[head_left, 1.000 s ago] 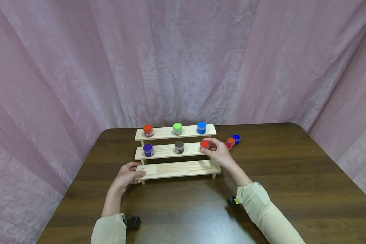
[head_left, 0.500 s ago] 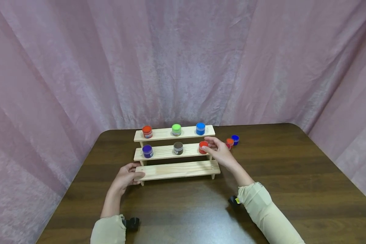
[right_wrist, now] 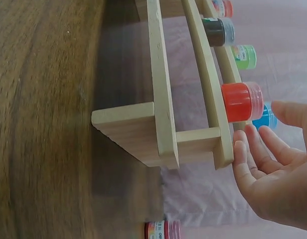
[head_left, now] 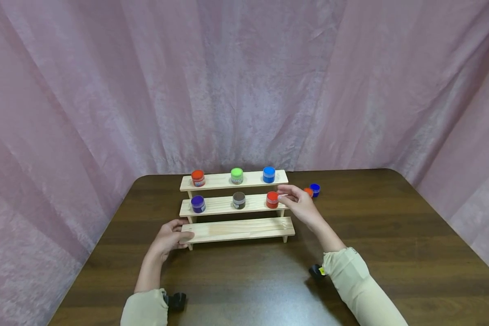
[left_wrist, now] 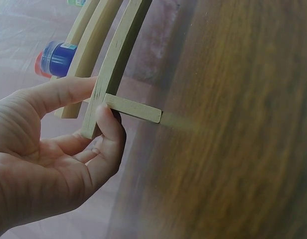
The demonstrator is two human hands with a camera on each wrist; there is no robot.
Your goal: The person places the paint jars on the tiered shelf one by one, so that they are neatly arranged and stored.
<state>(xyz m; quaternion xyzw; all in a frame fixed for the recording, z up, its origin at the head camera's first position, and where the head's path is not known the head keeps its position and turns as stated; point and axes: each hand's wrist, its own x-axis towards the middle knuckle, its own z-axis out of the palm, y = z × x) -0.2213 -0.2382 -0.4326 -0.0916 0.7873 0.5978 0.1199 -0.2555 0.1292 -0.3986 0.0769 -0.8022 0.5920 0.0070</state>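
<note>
A three-tier wooden stand (head_left: 236, 231) bears small paint jars on its upper two boards. My left hand (head_left: 167, 236) grips the left end of the lowest board, thumb on top; the left wrist view shows fingers curled under it. On the middle board stand a purple jar (head_left: 198, 204), a brown jar (head_left: 238, 200) and a red jar (head_left: 272, 199). My right hand (head_left: 304, 208) is just right of the red jar, holding nothing. Seen from the right wrist, a small gap separates the thumb from the red jar (right_wrist: 238, 102), and the fingers are loosely bent.
Across the top board are an orange-red jar (head_left: 198, 178), a green jar (head_left: 237, 175) and a blue jar (head_left: 269, 174). Behind my right hand, a dark blue jar (head_left: 315, 190) and an orange jar (head_left: 308, 192) lie on the brown table (head_left: 391, 235). A pink curtain (head_left: 244, 90) hangs behind.
My right hand has let go of the red jar and drawn back slightly to the right. The jar stays on the middle board. The left hand keeps its grip.
</note>
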